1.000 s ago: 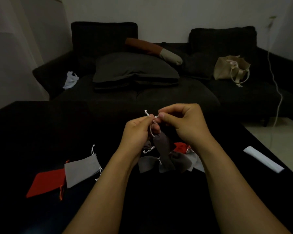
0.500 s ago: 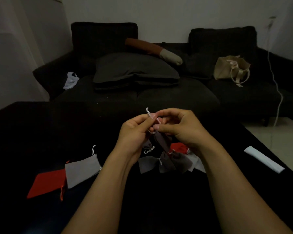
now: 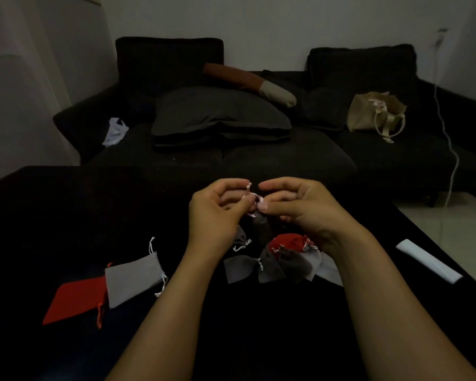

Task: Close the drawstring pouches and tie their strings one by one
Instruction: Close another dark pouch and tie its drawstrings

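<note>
A dark grey pouch (image 3: 261, 229) hangs by its white strings (image 3: 252, 196) above the black table (image 3: 66, 215). My left hand (image 3: 217, 213) and my right hand (image 3: 300, 207) face each other and pinch those strings, which form a small loop between the fingertips. Below the hands lies a heap of closed pouches: grey ones (image 3: 239, 268), a darker one (image 3: 291, 264) and a red one (image 3: 286, 242). To the left lie a flat grey pouch (image 3: 134, 279) and a flat red pouch (image 3: 74, 299), both unclosed.
A white folded strip (image 3: 429, 261) lies on the table at the right. Behind the table stands a dark sofa (image 3: 259, 158) with cushions, a beige tote bag (image 3: 374, 112) and a white cloth (image 3: 114, 130). A white cable (image 3: 448, 138) hangs at the right.
My hands have drawn slightly apart and the strings now show a loop between the fingertips. The held pouch hangs lower behind my hands.
</note>
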The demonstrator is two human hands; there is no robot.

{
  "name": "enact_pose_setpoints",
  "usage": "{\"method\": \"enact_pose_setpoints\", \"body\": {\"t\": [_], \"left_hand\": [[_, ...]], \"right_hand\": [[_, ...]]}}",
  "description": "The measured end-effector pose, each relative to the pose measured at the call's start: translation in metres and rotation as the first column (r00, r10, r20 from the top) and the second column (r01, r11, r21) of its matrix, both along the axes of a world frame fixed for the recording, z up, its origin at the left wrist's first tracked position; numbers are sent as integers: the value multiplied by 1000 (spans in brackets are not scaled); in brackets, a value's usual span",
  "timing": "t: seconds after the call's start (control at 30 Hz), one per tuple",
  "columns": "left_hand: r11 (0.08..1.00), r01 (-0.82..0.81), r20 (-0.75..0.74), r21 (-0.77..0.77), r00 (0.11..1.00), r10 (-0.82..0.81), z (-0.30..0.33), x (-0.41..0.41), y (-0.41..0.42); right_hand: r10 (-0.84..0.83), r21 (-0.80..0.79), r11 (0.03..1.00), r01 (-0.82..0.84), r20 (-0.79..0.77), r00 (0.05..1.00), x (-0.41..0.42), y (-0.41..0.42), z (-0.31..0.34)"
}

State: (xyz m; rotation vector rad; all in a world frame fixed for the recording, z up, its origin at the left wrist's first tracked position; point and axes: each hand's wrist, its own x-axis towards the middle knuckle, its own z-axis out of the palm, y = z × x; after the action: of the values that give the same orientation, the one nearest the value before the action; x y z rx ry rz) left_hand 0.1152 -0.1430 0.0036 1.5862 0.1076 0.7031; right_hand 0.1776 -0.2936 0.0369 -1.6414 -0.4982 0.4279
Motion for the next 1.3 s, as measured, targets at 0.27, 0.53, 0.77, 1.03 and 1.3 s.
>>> {"method": "enact_pose_setpoints", "body": {"t": [0.27,0.53,0.77,1.03,1.3], "left_hand": [[993,8,53,-118,999,-2,0,-1,-7],[918,87,46,-386,996,-75,5,2,-8],[475,279,154,-834,946,-285,10,2,6],[476,370,230,-798,917,-327,18,0,5],[712,266,140,-650,963,-231,13,3,0]], "right_hand": [[130,130,985,-110,-159,979,-8,10,-4],[-50,160,985,59,-60,997,-4,12,-6],[-2,535,826,177,-311,950,-3,14,3],[49,603,786,140,-286,957,-3,18,3],[-84,513,841,174,-195,977,-4,21,3]]}}
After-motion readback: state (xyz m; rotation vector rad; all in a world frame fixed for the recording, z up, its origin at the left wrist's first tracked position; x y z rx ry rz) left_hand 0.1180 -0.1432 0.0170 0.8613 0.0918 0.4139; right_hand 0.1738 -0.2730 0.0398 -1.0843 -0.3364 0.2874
